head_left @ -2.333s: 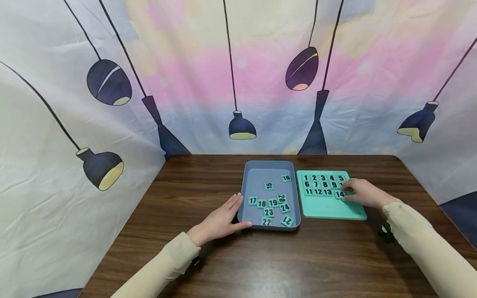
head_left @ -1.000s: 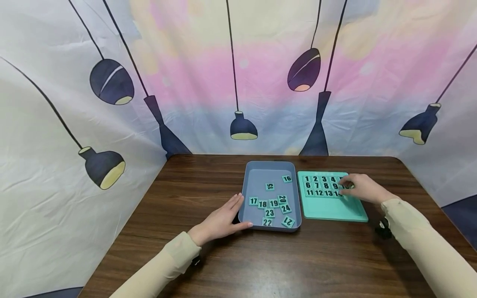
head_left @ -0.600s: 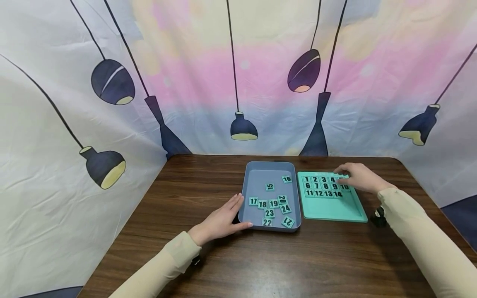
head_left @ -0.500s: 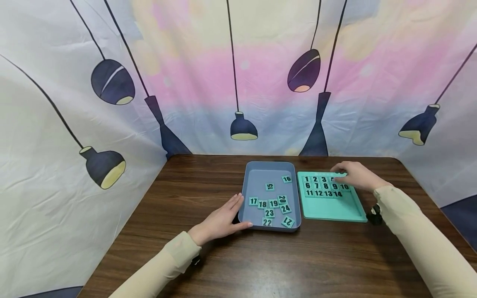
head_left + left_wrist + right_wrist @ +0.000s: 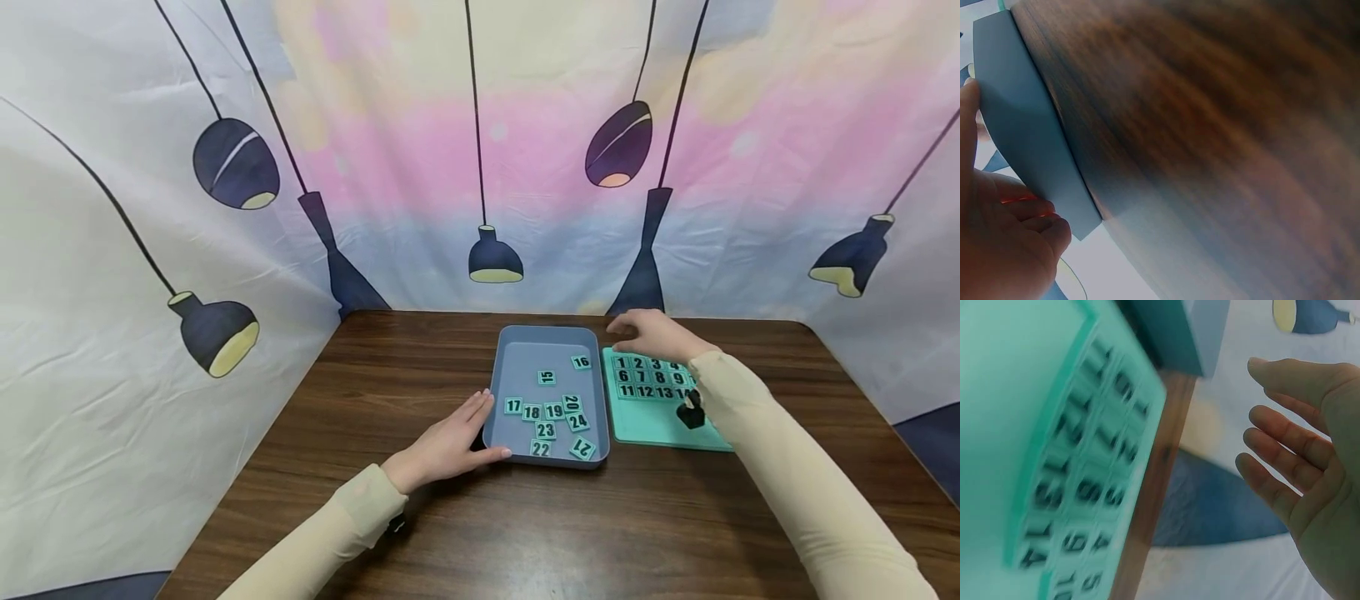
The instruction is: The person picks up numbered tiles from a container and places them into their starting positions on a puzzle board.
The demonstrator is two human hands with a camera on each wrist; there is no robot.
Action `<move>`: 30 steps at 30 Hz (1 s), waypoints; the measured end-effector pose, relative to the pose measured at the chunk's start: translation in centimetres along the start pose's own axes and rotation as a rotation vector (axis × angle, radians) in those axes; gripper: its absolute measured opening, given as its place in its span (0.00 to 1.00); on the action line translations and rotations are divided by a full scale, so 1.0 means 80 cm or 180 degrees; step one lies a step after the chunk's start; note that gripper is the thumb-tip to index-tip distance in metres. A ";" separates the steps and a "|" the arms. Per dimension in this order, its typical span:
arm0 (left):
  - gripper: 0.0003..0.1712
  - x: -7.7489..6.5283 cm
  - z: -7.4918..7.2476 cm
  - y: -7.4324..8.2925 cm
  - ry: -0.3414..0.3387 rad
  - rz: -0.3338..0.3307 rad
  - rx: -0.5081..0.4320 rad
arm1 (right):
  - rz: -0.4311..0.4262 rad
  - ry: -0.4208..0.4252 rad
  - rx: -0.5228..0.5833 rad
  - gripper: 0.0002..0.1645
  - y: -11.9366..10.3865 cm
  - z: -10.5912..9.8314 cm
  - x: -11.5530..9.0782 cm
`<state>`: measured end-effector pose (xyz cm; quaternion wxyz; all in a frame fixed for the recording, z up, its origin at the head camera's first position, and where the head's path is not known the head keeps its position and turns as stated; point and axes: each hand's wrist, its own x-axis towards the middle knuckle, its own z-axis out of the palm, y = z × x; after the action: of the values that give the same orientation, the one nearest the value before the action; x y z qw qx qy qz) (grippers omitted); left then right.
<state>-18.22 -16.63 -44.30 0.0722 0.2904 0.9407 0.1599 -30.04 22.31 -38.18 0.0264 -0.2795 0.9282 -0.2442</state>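
Observation:
My left hand (image 5: 444,446) rests against the left side of a grey-blue tray (image 5: 517,354), its fingers extended along the rim and its thumb at the near corner. Inside the tray lie several loose number tiles, among them tile 16 (image 5: 581,362), tile 15 (image 5: 547,377) and tile 22 (image 5: 540,448). To the right is a mint-green number board (image 5: 652,425) with tiles 1 to 14 in rows. My right hand (image 5: 651,333) hovers over the board's far left corner. In the right wrist view its fingers are loosely bent, with nothing between them.
The dark wooden table (image 5: 420,367) carries both tray and board. A printed cloth with lamp drawings (image 5: 495,257) hangs behind its far edge. Dark devices sit under both wrists, one of them the right wrist device (image 5: 691,411) overlapping the board.
Tile 14 has been set down on the board at the end of its row and released. My right hand has then moved left and away toward the tray. The left hand stays put.

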 end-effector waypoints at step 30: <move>0.57 -0.001 -0.004 0.004 -0.0025 -0.0017 -0.0075 | -0.0260 -0.0788 -0.0117 0.24 -0.073 0.086 0.092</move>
<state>-18.08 -16.52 -43.86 0.0798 0.2877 0.9392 0.1697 -31.98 11.14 -40.87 0.1257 -0.3455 0.9100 -0.1917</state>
